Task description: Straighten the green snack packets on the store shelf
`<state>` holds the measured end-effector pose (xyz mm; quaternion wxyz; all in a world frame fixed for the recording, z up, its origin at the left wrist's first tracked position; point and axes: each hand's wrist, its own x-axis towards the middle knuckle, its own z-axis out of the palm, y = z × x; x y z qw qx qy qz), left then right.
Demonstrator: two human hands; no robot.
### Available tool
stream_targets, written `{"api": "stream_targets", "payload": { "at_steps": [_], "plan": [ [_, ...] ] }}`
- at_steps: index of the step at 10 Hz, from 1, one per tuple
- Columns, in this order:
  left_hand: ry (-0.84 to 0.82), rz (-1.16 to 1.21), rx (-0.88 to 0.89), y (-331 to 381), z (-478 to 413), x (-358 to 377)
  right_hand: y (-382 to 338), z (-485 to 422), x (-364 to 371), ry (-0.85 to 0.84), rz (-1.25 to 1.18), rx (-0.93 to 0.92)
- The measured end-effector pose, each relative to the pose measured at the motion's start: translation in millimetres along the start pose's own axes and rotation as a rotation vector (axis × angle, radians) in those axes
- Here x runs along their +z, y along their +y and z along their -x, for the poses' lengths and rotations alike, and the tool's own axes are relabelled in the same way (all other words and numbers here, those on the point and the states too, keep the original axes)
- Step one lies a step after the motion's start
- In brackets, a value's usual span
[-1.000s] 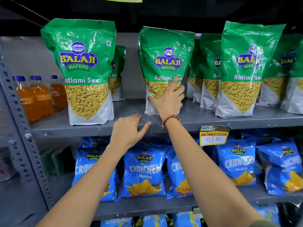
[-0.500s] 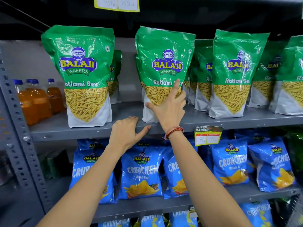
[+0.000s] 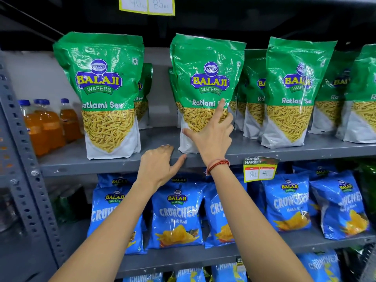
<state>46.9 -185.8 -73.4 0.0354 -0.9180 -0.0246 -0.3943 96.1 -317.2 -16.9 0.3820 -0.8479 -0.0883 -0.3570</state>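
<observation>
Several green Balaji Ratlami Sev packets stand upright on the grey shelf (image 3: 240, 151). The middle packet (image 3: 207, 78) stands near the shelf's front edge, and my right hand (image 3: 211, 137) lies flat against its lower front, fingers spread, index finger pointing up. My left hand (image 3: 160, 165) rests on the shelf's front lip just left of that packet, fingers curled over the edge, holding no packet. The left packet (image 3: 103, 92) stands alone further left. The right packet (image 3: 293, 88) stands in front of more green packets behind it.
Orange drink bottles (image 3: 48, 127) stand at the shelf's left end beside a perforated steel upright (image 3: 22, 159). Blue Crunchem chip bags (image 3: 177, 216) fill the shelf below. A yellow price tag (image 3: 259, 169) hangs on the shelf lip right of my right wrist.
The view has tilted up a little. My right hand stays pressed on the middle packet, which has shifted slightly left toward the front edge. My left hand has settled on the shelf lip.
</observation>
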Motion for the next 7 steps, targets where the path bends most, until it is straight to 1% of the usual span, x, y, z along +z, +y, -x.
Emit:
{"api": "stream_targets", "payload": {
  "at_steps": [2, 3, 4, 5, 6, 7],
  "plan": [
    [-0.003, 0.006, -0.008, -2.3, -2.3, 0.2, 5.6, 0.5, -8.1, -0.023, -0.056, -0.045],
    [-0.004, 0.098, -0.028, -4.8, -8.2, -2.2, 7.3, -0.4, -22.5, -0.032, -0.078, -0.114],
    [0.113, 0.147, -0.001, -6.2, -19.5, -10.6, 6.1, -3.8, -45.4, -0.049, -0.175, -0.212],
    [0.237, 0.131, 0.033, -8.5, -33.6, -23.7, 0.8, -2.9, -77.0, 0.048, -0.293, -0.284],
    [0.324, 0.061, 0.068, -13.6, -51.8, -35.4, -3.9, 0.7, -112.2, 0.192, -0.341, -0.342],
    [0.346, -0.009, 0.025, -13.2, -65.7, -46.5, -8.0, 9.7, -149.7, 0.365, -0.446, -0.395]
  ]
}}
